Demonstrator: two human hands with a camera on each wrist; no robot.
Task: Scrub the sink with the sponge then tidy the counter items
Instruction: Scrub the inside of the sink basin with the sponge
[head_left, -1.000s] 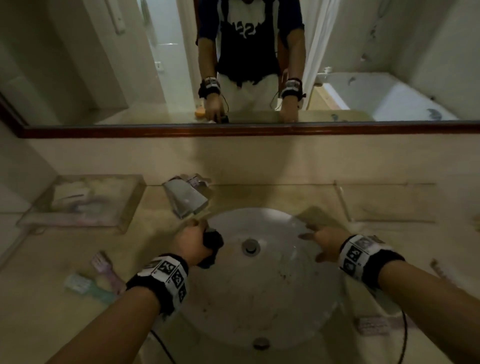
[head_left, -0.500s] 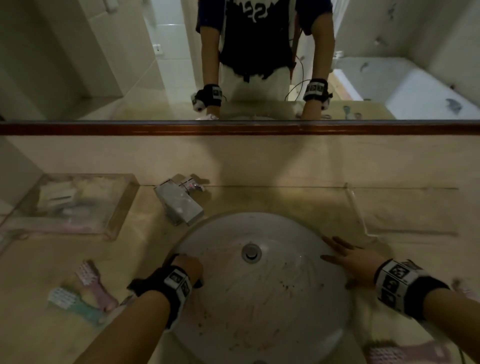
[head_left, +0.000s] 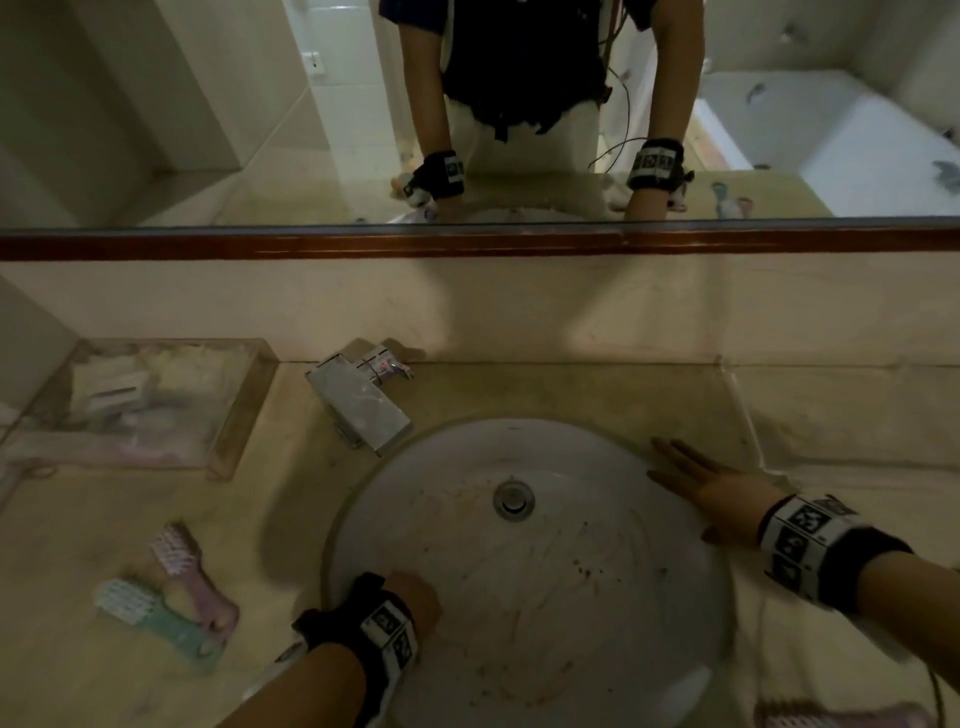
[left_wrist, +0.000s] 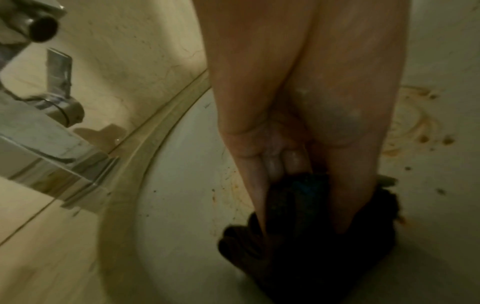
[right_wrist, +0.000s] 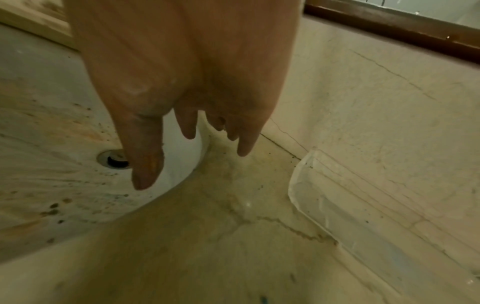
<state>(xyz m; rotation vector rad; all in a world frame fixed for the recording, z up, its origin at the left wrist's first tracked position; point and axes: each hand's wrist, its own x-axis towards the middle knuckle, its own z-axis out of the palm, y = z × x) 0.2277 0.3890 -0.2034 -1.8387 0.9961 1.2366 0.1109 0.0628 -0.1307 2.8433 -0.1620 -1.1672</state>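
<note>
Rim of the round white speckled sink (head_left: 613, 644) curves under both hands, with open basin around the metal drain (head_left: 514, 500) between them. Left hand (head_left: 415, 597) is down on the near-left inner wall, just inside the edge, well short of the square chrome faucet (head_left: 358, 410) that overhangs the far-left rim. In the left wrist view its fingers (left_wrist: 272, 164) curl tight round the dark, crumpled sponge (left_wrist: 306, 236), which presses against the stained porcelain. Right hand (head_left: 711, 493) lies on the right rim, fingers (right_wrist: 145, 156) straight and spread, holding nothing, tips reaching over the beige marbled counter (head_left: 597, 395). Out on the left counter, apart from the sink, lie a pink and a green brush (head_left: 171, 597).
</note>
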